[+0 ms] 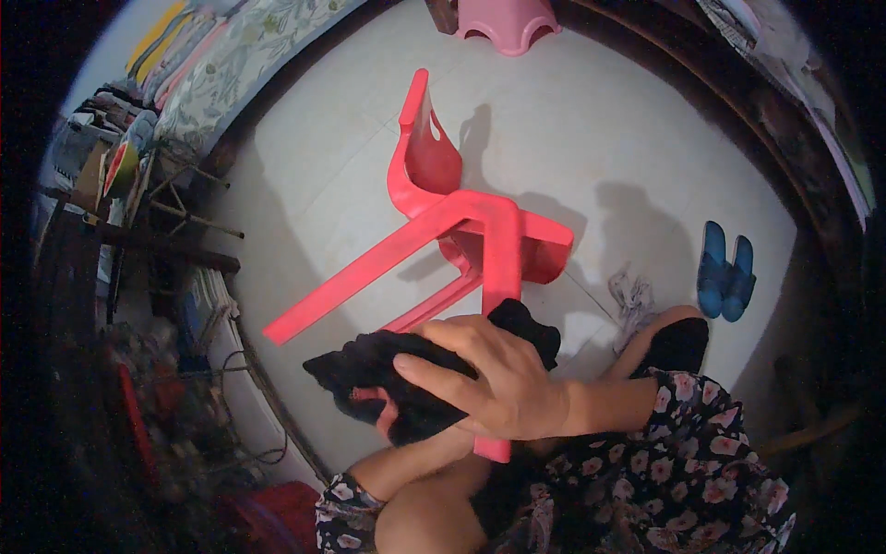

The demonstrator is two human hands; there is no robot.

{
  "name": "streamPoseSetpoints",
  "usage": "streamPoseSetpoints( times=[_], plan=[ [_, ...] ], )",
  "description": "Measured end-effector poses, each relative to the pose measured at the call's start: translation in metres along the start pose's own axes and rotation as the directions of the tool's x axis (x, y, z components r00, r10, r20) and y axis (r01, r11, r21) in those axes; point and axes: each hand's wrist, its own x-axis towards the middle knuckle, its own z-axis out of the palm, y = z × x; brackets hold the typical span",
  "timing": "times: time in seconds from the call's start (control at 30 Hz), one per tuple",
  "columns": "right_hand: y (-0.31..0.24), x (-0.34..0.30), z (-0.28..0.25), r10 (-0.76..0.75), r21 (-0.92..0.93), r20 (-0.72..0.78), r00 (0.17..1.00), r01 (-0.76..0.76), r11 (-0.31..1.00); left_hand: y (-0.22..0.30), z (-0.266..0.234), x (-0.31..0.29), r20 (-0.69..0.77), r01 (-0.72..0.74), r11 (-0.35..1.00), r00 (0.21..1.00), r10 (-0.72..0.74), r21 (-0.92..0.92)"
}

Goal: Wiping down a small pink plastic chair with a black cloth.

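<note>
Clothing (646, 452): dark fabric, pale pink flower print, over the person's legs.
Left hand (450, 445): one, mostly hidden under the black cloth (426, 406); cannot tell how its fingers stand.
Right hand (503, 379): one, fingers bent over and grasping the black cloth.
Cloth: one, soft, rumpled, a single pinkish strip showing; lies across one chair leg (493, 450), the end protruding below.
Chair (500, 235): one, smooth red-pink plastic, tipped over on the floor (332, 138) before the person; curved backrest, oval opening.
Floor: pale, smooth tiles.
Crumpled item (635, 300): one, whitish, thin, right of the chair; kind unclear.
Slippers (712, 263): two, blue, side by side.
Stool (508, 18): one, pink, arched lower edge, beyond the chair.
</note>
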Motion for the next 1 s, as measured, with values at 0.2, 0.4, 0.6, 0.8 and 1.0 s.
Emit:
streamPoseSetpoints(
  times=[0.2, 0.4, 0.6, 0.8, 1.0],
  plan=[
    [0.026, 0.011, 0.002, -0.032, -0.046, 0.009, 0.999, 0.032, 0.998, -0.014, 0.006, 0.018, 0.021, 0.067, 0.997, 0.998, -0.067, -0.033],
    [0.087, 0.061, -0.007, 0.114, -0.209, 0.021, 0.993, -0.107, 0.972, -0.012, 0.024, 0.021, 0.047, -0.021, 1.000, 0.999, 0.020, 0.015],
    [0.126, 0.076, -0.010, 0.104, -0.170, -0.033, 0.994, -0.109, 0.980, -0.013, 0.031, 0.026, -0.034, -0.039, 0.974, 0.998, 0.047, 0.224],
    [0.136, 0.085, -0.032, 0.666, 0.508, -0.072, 0.742, -0.548, 0.665, -0.014, 0.028, 0.026, -0.030, 0.006, 0.957, 1.000, 0.003, 0.290],
    [0.127, 0.064, -0.049, 0.427, 0.093, 0.236, 0.873, -0.457, 0.884, -0.003, 0.046, 0.021, -0.009, -0.065, 0.929, 0.997, 0.073, 0.364]
  ],
)
